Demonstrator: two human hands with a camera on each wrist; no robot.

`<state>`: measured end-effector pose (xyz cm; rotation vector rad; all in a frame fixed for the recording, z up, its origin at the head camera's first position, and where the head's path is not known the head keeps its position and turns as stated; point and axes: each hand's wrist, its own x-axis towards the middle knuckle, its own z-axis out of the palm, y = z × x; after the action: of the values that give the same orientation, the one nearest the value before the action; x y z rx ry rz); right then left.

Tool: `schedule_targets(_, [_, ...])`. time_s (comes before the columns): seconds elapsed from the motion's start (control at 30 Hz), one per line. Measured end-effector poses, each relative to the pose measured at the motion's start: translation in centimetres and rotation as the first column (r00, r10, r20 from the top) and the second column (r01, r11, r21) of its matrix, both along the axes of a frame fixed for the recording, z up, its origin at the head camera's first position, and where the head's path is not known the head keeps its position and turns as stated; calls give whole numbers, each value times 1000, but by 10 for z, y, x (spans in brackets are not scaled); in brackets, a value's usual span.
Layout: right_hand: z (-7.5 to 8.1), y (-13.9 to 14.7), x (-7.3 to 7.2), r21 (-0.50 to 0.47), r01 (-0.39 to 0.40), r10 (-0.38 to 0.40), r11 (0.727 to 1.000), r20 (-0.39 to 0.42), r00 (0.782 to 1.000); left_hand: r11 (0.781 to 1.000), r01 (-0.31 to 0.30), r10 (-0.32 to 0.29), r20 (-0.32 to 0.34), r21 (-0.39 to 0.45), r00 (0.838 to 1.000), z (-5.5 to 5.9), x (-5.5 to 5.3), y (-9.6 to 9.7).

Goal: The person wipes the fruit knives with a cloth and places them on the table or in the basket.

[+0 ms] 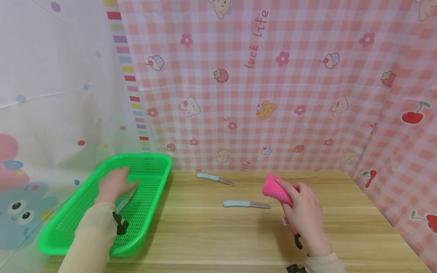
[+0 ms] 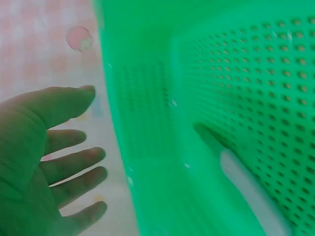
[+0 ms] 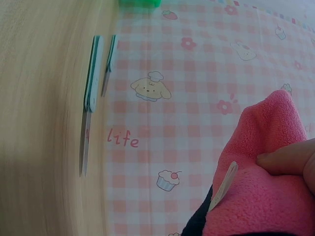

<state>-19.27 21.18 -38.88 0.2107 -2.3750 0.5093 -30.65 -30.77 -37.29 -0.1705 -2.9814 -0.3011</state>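
My left hand (image 1: 114,185) is over the green plastic basket (image 1: 166,167) with its fingers apart and nothing between them. A knife with a light handle (image 2: 253,196) lies on the basket's floor beside that hand. Above the right side of the table, my right hand (image 1: 305,210) grips a folded pink towel (image 1: 274,189), thumb pressed into the plush cloth in the right wrist view. Two knives with pale blue handles lie on the table between the hands: a nearer knife (image 1: 236,204) and a farther knife (image 1: 207,176), blades pointing right.
The wooden table (image 1: 205,235) ends at a pink checked curtain (image 1: 218,125) at the back. A white patterned curtain (image 1: 68,113) stands behind the basket on the left. A black loop (image 1: 297,240) hangs below the towel.
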Motion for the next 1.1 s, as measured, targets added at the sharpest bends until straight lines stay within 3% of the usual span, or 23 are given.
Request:
schedule_targets(0.17, [1, 2, 1, 0, -2, 2, 1000, -5, 1000, 998, 29, -37, -171, -47, 985, 13, 0, 19])
schedule_targets(0.33, [1, 3, 2, -9, 7, -7, 1000, 10, 1000, 995, 72, -92, -326, -70, 941, 29, 5, 42])
schedule_targets(0.47, [2, 3, 2, -16, 14, -14, 1000, 15, 1000, 990, 125, -141, -440, -65, 887, 43, 11, 65])
schedule_targets(0.67, [2, 4, 2, -16, 13, -13, 1000, 16, 1000, 971, 223, -231, -602, -90, 764, 55, 23, 98])
schedule_targets(0.7, [2, 4, 2, -16, 11, -11, 1000, 15, 1000, 966, 238, -246, -622, -97, 743, 56, 25, 103])
schedule_targets(0.87, [2, 5, 2, -18, 6, -5, 1000, 12, 1000, 942, 307, -315, -670, -134, 672, 55, 34, 128])
schedule_targets(1.0, [1, 5, 2, -16, 3, -3, 1000, -1, 1000, 919, 362, -366, -688, -159, 626, 48, 39, 148])
schedule_targets(1.1, [1, 6, 1, -14, 1, -1, 1000, -9, 1000, 909, 388, -379, -688, -151, 619, 41, 41, 163])
